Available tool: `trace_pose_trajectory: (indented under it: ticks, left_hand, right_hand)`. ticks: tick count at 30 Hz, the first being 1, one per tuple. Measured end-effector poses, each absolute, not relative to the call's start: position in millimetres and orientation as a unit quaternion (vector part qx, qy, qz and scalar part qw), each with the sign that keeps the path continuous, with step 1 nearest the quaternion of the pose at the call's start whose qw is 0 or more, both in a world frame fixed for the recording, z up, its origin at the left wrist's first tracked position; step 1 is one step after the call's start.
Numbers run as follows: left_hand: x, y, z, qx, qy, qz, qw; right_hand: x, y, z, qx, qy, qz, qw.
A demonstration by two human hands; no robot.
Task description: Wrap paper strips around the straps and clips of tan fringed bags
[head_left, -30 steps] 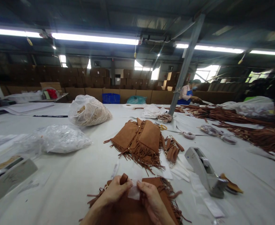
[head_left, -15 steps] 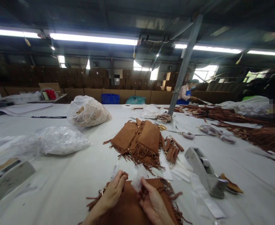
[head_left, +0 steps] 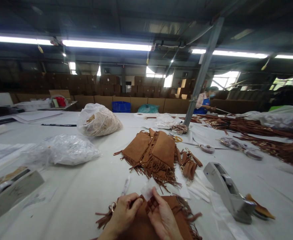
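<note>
A brown suede fringed bag [head_left: 136,225] lies right in front of me, its tassels spreading at both sides. Over its left part, my left hand [head_left: 125,211] is closed, thumb and finger pinching a small brown suede piece [head_left: 142,198]; whether this belongs to the bag is hidden. My right hand [head_left: 162,215] is beside it, fingers curled and thumb up, holding a thin translucent white sheet [head_left: 149,187]. Beyond them rests a stack of similar fringed bags [head_left: 161,148]. Brown straps with metal clips [head_left: 190,166] lie to its right.
Grey tape dispensers stand at right [head_left: 227,191] and left [head_left: 13,195]. Clear plastic bags [head_left: 72,150] and a filled white sack [head_left: 98,120] sit left. Yellow-handled scissors [head_left: 177,138] lie near a metal post [head_left: 203,70]. A co-worker [head_left: 203,102] stands behind brown straps [head_left: 218,123].
My left hand has moved right and lower, bringing the brown piece close to my right hand. The whole scene has shifted slightly rightward in view.
</note>
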State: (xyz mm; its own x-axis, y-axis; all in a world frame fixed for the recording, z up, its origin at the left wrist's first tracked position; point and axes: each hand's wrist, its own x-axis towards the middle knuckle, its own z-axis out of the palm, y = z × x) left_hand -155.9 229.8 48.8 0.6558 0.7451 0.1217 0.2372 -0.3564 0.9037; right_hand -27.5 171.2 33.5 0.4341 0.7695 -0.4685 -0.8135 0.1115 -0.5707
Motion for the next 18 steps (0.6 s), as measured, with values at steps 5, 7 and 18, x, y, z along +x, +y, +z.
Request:
trace_pose_trajectory:
  ticks: [5, 7, 18]
  left_hand:
    - [-155, 233, 50, 0.757, 0.317, 0.282, 0.497]
    - [-156, 234, 50, 0.754, 0.314, 0.283, 0.503]
    - [-159, 243, 42, 0.678, 0.289, 0.313, 0.599]
  right_hand:
    - [-30, 173, 38, -0.411, 0.001, 0.515, 0.752]
    - [-31, 175, 41, -0.431, -0.047, 0.488, 0.758]
    - [-32, 193, 40, -0.592, -0.295, 0.306, 0.684]
